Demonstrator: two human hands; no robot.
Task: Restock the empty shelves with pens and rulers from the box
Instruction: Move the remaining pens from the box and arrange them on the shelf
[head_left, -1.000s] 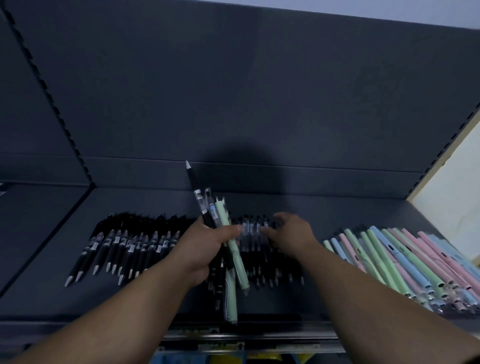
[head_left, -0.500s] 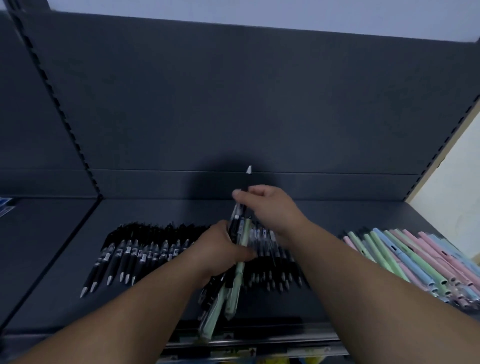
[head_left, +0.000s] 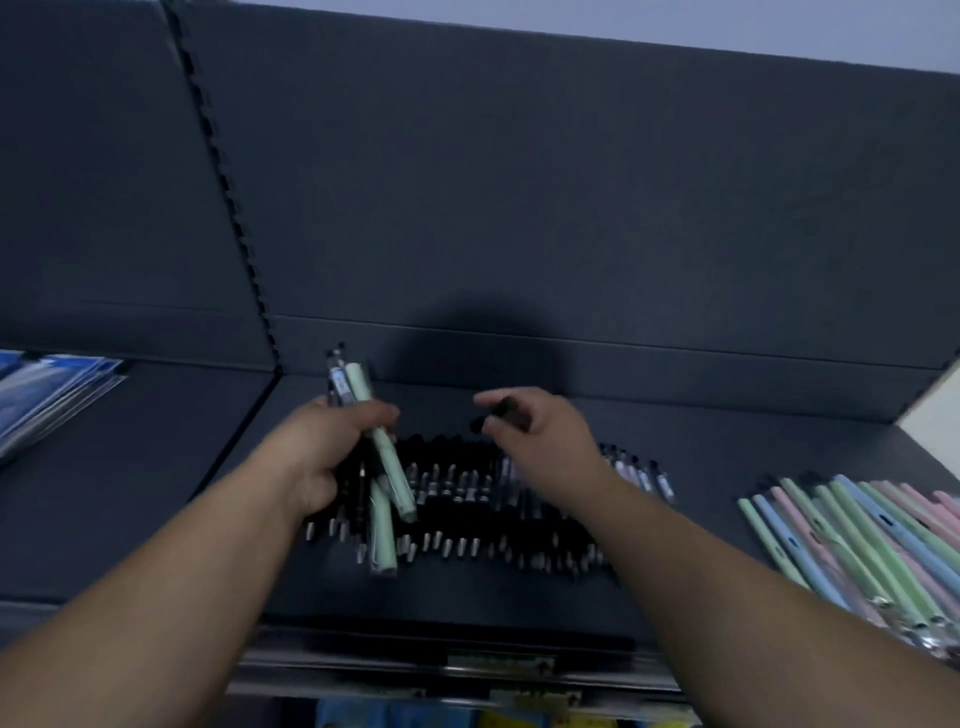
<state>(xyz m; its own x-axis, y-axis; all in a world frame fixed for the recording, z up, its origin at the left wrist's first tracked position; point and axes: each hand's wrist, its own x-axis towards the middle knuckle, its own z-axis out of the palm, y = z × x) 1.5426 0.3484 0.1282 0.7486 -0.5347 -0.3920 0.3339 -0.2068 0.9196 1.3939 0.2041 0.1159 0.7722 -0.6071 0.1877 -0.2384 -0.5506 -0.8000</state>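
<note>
Dark grey shelving fills the view, with a plain back panel (head_left: 519, 182) and a slotted upright (head_left: 223, 182) dividing two bays. On the shelf (head_left: 156, 493) of the right bay, a long row of black pens (head_left: 467, 499) lies side by side, tips toward the front edge. Well apart to the right lies a fanned batch of pastel pens (head_left: 857, 530) in green, blue and pink. Blue packets (head_left: 47, 389) lie on the left bay's shelf. The left hand (head_left: 322, 452) is over the left end of the black row, its grip curled tight round a bundle of pens (head_left: 382, 467): two mint green ones and several black or clear ones, held crosswise and slanting upward to the left. The right hand (head_left: 540, 441) is raised just above the middle of the black row, thumb and fingers pinching a dark pen (head_left: 501, 410), which is blurred and seen nearly end-on. A label strip (head_left: 498, 665) runs along the shelf's front edge.
</note>
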